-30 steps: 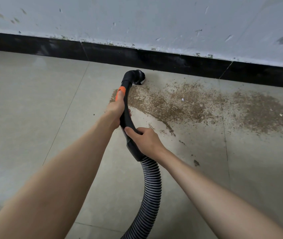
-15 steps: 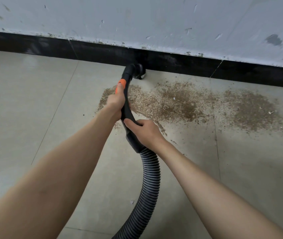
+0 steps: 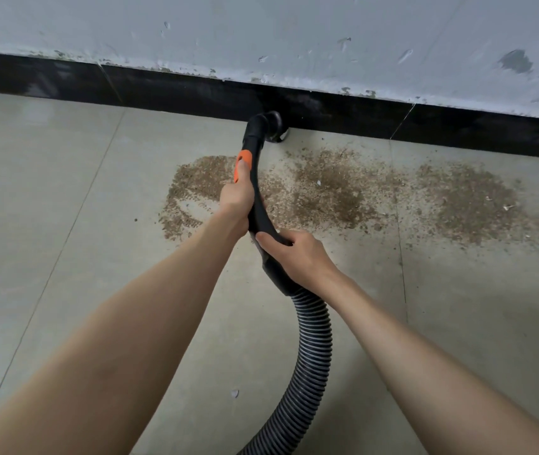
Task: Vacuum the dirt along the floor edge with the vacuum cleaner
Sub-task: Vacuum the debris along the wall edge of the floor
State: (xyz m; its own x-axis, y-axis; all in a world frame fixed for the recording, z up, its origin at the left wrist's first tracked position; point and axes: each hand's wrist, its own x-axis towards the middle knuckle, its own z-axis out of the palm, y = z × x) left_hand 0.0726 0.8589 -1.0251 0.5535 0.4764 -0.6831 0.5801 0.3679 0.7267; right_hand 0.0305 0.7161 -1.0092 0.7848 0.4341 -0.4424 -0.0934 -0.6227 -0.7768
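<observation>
The black vacuum handle (image 3: 258, 205) is gripped by both hands, out over the tiled floor (image 3: 64, 257). The left hand (image 3: 237, 200) is wrapped round the upper stretch, its fingers curled behind the tube and its thumb laid up along the orange switch (image 3: 242, 164). The right hand (image 3: 297, 257) is closed round the lower end, fingers curled tightly over the handle, just above the point where the ribbed grey hose (image 3: 312, 356) is joined on. The hose is trailed back and down out of the bottom edge of the view. The nozzle (image 3: 266, 126) is pushed right up against the black skirting (image 3: 163, 90) at the foot of the pale wall (image 3: 294, 34). Brown dirt (image 3: 327, 188) is spread across the floor near the skirting, on both sides of the handle, with another patch farther to the right. A small white fleck (image 3: 234, 393) is seen on the tile between the forearms.
</observation>
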